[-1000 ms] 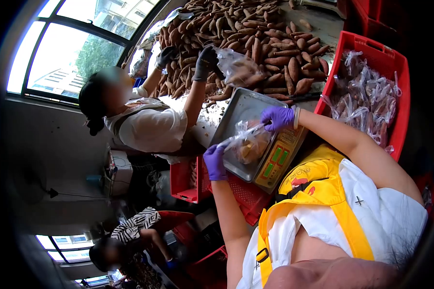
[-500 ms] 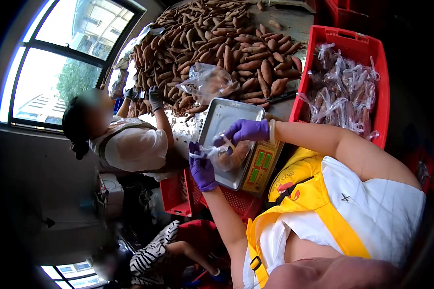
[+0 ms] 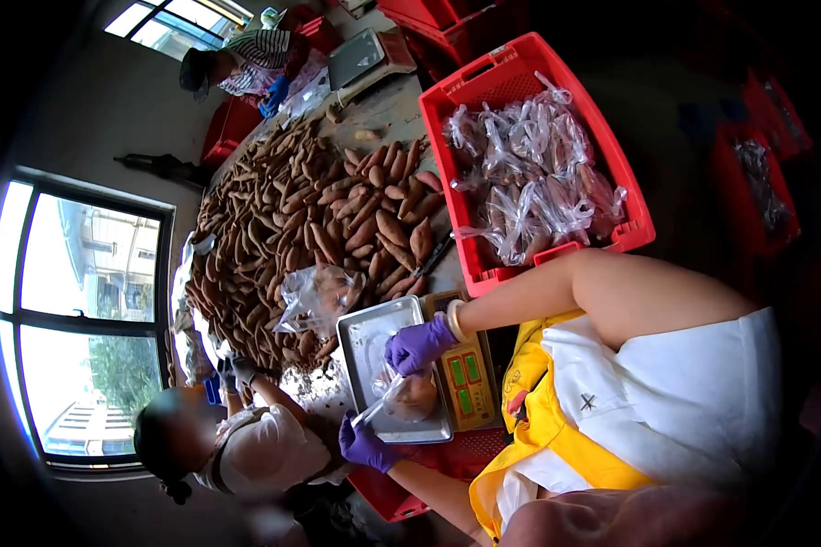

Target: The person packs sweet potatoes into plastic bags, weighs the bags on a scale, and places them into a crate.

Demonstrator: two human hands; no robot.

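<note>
My right hand (image 3: pixel 419 346), in a purple glove, is closed around the gathered neck of a clear plastic bag (image 3: pixel 412 397) holding sweet potatoes. My left hand (image 3: pixel 365 443), gloved the same way, pinches the stretched, twisted end of that bag, which runs taut between both hands. The bag rests on the metal tray (image 3: pixel 360 339) of a weighing scale (image 3: pixel 465 385) with lit green displays. Beside the tray, another clear bag (image 3: pixel 319 299) with sweet potatoes in it lies against the large pile of loose sweet potatoes (image 3: pixel 283 219).
A red crate (image 3: pixel 643 214) full of tied bags stands close to my right arm. A co-worker in a white top (image 3: pixel 273 447) handles things at the pile's near-left edge. Another person in stripes (image 3: pixel 255 64) works at the far end, near a second scale (image 3: pixel 357 56).
My view has swung round, bringing the far worker and second scale into sight. My hands have drawn the bag's end out between them; my right hand now grips its neck.
</note>
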